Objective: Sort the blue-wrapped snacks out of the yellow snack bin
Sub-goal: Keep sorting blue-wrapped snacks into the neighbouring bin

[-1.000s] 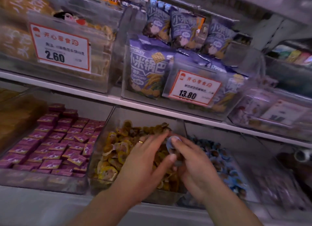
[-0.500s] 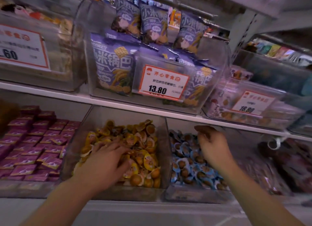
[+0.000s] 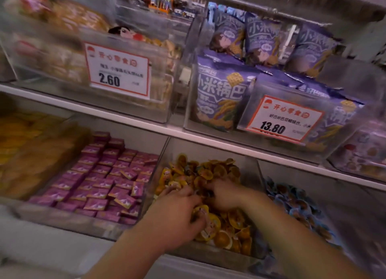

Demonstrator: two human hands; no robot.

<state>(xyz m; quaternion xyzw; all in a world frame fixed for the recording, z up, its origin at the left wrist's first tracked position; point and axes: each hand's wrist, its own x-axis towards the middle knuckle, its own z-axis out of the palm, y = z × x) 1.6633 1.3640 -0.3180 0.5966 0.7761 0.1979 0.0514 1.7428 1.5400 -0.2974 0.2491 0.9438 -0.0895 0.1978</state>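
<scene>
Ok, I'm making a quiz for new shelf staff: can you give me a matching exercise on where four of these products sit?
Things:
1. purple boxes
2. yellow snacks
3. blue snacks
4. purple bags

Places:
A. upper shelf, behind the 13.80 tag
B. lower bin under both hands
C. lower bin, far right
D. lower bin left of the yellow one

Pairs: 1-D, 2-B, 3-C, 4-A

Two bare forearms, no sleeves in view.
The left hand (image 3: 177, 218) and right hand (image 3: 224, 196) are gloveless; both wrists are uncovered, and motion blur hides any finer detail on the fingers.
</scene>
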